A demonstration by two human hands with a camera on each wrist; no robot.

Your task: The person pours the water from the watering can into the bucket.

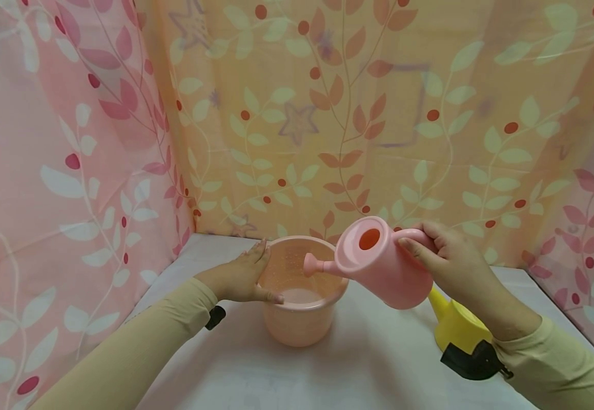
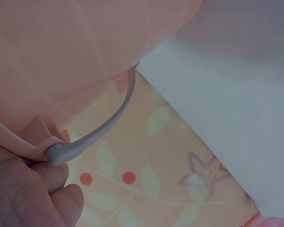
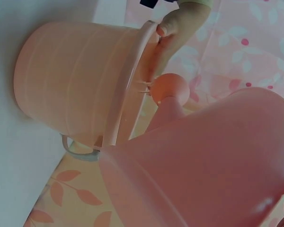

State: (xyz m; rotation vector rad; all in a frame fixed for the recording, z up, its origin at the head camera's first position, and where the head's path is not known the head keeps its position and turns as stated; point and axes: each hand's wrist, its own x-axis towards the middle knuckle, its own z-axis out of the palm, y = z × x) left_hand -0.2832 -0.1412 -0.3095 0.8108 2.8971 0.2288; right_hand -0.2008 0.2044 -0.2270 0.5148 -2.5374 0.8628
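Here, on the bench [image 1: 225, 370], stands a peach bucket [image 1: 300, 327]; a pink watering can [image 1: 389, 279] tilts above its right side. A yellow vessel [image 1: 458, 327] sits farther right. Of 2 hands, the left hand [image 1: 242, 276] grips the bucket's rim, the right hand [image 1: 447, 256] clasps the can's handle — its spout [image 1: 322, 266] over the opening, thin streams [image 3: 143, 87] leaving it.

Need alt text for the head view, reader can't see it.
A person's right hand tilts a pink watering can with its spout over a peach bucket, while the left hand holds the bucket's rim. A partly hidden yellow container stands to the right on the white table, with leaf-patterned cloth behind.
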